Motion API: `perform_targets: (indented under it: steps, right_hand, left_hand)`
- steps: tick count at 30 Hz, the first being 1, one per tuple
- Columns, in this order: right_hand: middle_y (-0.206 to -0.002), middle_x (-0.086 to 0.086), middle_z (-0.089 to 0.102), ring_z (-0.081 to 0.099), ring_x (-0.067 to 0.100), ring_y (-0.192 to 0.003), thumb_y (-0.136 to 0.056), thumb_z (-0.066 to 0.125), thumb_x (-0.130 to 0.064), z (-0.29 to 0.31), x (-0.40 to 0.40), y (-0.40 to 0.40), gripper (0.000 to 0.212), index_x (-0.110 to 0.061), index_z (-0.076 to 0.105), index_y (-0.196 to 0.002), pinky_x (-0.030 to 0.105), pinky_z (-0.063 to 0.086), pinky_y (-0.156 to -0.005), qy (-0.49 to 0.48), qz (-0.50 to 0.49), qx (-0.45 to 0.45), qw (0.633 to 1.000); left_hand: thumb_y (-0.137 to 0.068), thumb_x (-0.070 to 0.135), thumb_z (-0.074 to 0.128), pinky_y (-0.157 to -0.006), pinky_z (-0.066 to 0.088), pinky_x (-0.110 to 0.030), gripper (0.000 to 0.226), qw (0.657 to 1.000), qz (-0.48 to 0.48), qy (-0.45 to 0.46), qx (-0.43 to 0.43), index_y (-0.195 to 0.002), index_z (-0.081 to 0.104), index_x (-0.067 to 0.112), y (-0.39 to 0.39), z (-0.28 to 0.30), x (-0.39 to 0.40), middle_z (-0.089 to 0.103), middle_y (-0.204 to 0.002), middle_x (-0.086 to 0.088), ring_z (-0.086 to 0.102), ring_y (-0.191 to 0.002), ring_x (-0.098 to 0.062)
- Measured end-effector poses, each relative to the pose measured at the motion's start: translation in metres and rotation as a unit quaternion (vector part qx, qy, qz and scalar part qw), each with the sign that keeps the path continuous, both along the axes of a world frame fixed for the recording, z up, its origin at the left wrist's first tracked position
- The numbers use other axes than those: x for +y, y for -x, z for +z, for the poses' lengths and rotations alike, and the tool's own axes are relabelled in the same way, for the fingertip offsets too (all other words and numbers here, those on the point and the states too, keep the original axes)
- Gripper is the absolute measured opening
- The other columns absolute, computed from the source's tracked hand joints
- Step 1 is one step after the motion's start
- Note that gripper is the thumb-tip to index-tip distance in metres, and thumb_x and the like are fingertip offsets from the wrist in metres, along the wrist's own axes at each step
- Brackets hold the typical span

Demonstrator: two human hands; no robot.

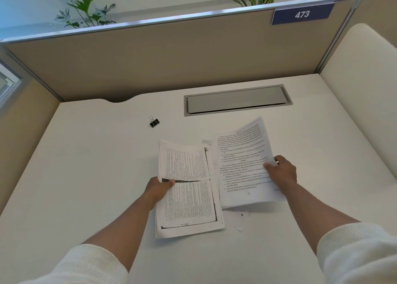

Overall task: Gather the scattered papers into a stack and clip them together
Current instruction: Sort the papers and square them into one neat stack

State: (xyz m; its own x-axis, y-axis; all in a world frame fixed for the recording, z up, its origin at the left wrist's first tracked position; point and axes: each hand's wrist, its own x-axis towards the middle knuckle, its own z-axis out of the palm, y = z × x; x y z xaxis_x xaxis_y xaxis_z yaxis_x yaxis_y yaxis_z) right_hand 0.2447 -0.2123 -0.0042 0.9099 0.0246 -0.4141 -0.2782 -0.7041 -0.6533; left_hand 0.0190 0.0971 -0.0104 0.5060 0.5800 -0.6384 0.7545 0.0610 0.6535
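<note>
Left grip (158, 188) pinches stack (187, 189), right grip (281, 172) pinches sheet (242, 165) to merge; clip (154, 122) waits at 11 o'clock.

Your left hand (158, 188) grips the stapled photocopy stack (188, 189) left of the printed text sheet (243, 165) your right hand (281, 172) pinches; black metal binder clip (153, 122) lies behind-left, recessed grey cable tray (237, 100) behind, on the white desk (86, 165).

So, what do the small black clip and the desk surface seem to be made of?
Binder clip: probably metal, with a black painted body and thin silvery wire handles. Desk: smooth, matte off-white top, likely laminate; the core is not visible.
</note>
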Motion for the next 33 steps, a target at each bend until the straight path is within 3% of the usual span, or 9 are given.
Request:
perform_targets:
  steps: [3, 7, 13, 17, 20, 22, 24, 29, 33]
  right_hand:
    - [-0.097, 0.003, 0.062, 0.057, 0.023, -0.078, -0.086, 0.066, -0.03, 0.007, 0.002, -0.003, 0.014, -0.02, 0.059, -0.093, 0.026, 0.04, -0.06, -0.057, -0.053, -0.018, 0.997]
    - [-0.097, 0.001, 0.063, 0.058, 0.02, -0.08, -0.085, 0.07, -0.029, 0.015, 0.005, -0.002, 0.016, -0.02, 0.06, -0.095, 0.024, 0.04, -0.065, -0.117, -0.082, -0.026, 0.989]
    - [-0.091, -0.007, 0.069, 0.066, 0.008, -0.075, -0.081, 0.077, -0.029, 0.018, 0.015, 0.014, 0.023, -0.021, 0.064, -0.099, 0.019, 0.046, -0.052, -0.207, -0.032, 0.046, 0.977]
    - [-0.096, -0.009, 0.07, 0.065, 0.004, -0.078, -0.082, 0.077, -0.03, 0.015, 0.025, 0.028, 0.018, -0.027, 0.063, -0.092, 0.014, 0.046, -0.054, -0.202, 0.048, 0.065, 0.976]
    - [-0.114, 0.002, 0.067, 0.065, 0.018, -0.098, -0.09, 0.068, -0.031, 0.011, 0.034, 0.034, 0.028, -0.017, 0.062, -0.114, 0.028, 0.052, -0.08, -0.173, 0.104, 0.065, 0.977]
    - [-0.131, 0.007, 0.06, 0.056, 0.027, -0.118, -0.096, 0.057, -0.034, 0.012, 0.041, 0.037, 0.041, -0.012, 0.055, -0.131, 0.039, 0.045, -0.101, -0.136, 0.135, 0.071, 0.979]
    - [-0.137, 0.008, 0.056, 0.053, 0.029, -0.124, -0.099, 0.051, -0.033, 0.013, 0.045, 0.039, 0.043, -0.012, 0.051, -0.137, 0.043, 0.042, -0.106, -0.119, 0.151, 0.091, 0.977]
    - [-0.131, 0.007, 0.061, 0.059, 0.027, -0.115, -0.096, 0.058, -0.023, 0.013, 0.053, 0.051, 0.038, -0.013, 0.054, -0.133, 0.044, 0.048, -0.1, -0.133, 0.176, 0.135, 0.966]
    - [-0.12, 0.001, 0.065, 0.064, 0.017, -0.098, -0.093, 0.064, -0.022, 0.014, 0.059, 0.061, 0.038, -0.018, 0.056, -0.13, 0.03, 0.054, -0.069, -0.162, 0.181, 0.188, 0.951]
  left_hand:
    - [-0.095, 0.023, 0.066, -0.101, 0.049, -0.041, 0.04, 1.0, 0.004, 0.002, -0.001, -0.131, 0.061, 0.007, 0.001, 0.001, -0.001, 0.067, -0.125, -0.011, 0.063, -0.113, -0.029]
    - [-0.095, 0.023, 0.067, -0.098, 0.051, -0.04, 0.037, 1.0, 0.011, 0.008, -0.004, -0.128, 0.063, 0.008, 0.001, 0.002, -0.003, 0.068, -0.123, -0.011, 0.065, -0.109, -0.029]
    - [-0.094, 0.021, 0.067, -0.096, 0.05, -0.036, 0.037, 0.999, 0.013, 0.022, -0.023, -0.129, 0.063, 0.007, 0.001, 0.006, -0.008, 0.068, -0.122, -0.012, 0.065, -0.107, -0.028]
    - [-0.094, 0.019, 0.068, -0.099, 0.051, -0.04, 0.036, 0.998, 0.023, 0.039, -0.036, -0.127, 0.064, 0.006, -0.001, 0.008, -0.01, 0.069, -0.121, -0.012, 0.066, -0.108, -0.028]
    - [-0.094, 0.022, 0.068, -0.099, 0.051, -0.039, 0.037, 0.998, 0.03, 0.041, -0.041, -0.127, 0.064, 0.006, -0.003, 0.009, -0.012, 0.069, -0.121, -0.013, 0.066, -0.11, -0.029]
    - [-0.094, 0.026, 0.067, -0.1, 0.051, -0.04, 0.039, 0.998, 0.034, 0.043, -0.042, -0.128, 0.063, 0.006, -0.004, 0.01, -0.013, 0.068, -0.123, -0.013, 0.065, -0.11, -0.029]
    - [-0.096, 0.033, 0.064, -0.097, 0.051, -0.037, 0.043, 0.998, 0.032, 0.045, -0.043, -0.13, 0.061, 0.006, -0.006, 0.011, -0.015, 0.068, -0.122, -0.01, 0.065, -0.107, -0.026]
    - [-0.094, 0.056, 0.054, -0.089, 0.044, -0.031, 0.058, 0.998, 0.023, 0.035, -0.041, -0.131, 0.059, 0.012, -0.003, 0.015, -0.016, 0.065, -0.116, -0.003, 0.06, -0.104, -0.021]
    - [-0.086, 0.059, 0.063, -0.094, 0.046, -0.031, 0.059, 0.996, 0.017, 0.053, -0.069, -0.128, 0.061, 0.017, -0.003, 0.019, -0.019, 0.068, -0.112, 0.001, 0.063, -0.105, -0.019]
